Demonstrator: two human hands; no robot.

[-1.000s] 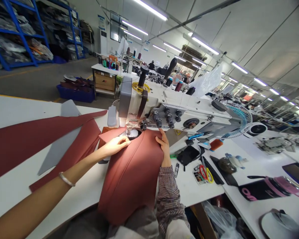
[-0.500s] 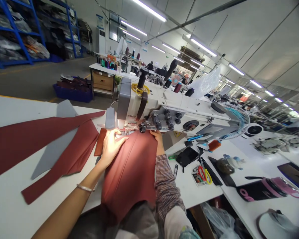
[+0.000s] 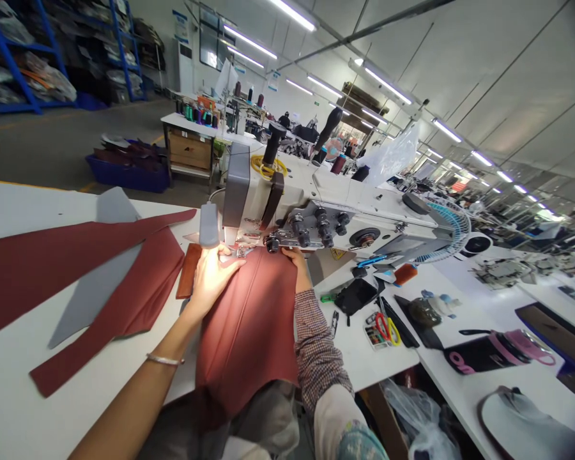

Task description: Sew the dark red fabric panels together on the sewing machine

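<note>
Fingers (image 3: 232, 267) on the left hand (image 3: 208, 281) are slightly spread, thumb and forefinger apart beside the presser foot (image 3: 241, 253); can't tell if they're actually pinching the maroon panel (image 3: 261, 319); bare left forearm (image 3: 141, 393) slants in from lower left; right hand (image 3: 300, 267) is at the panel's right edge, fingertips partly hidden, so can't tell its grip; panel runs from the sewing machine (image 3: 292, 190) down to the lap (image 3: 271, 415).
</note>
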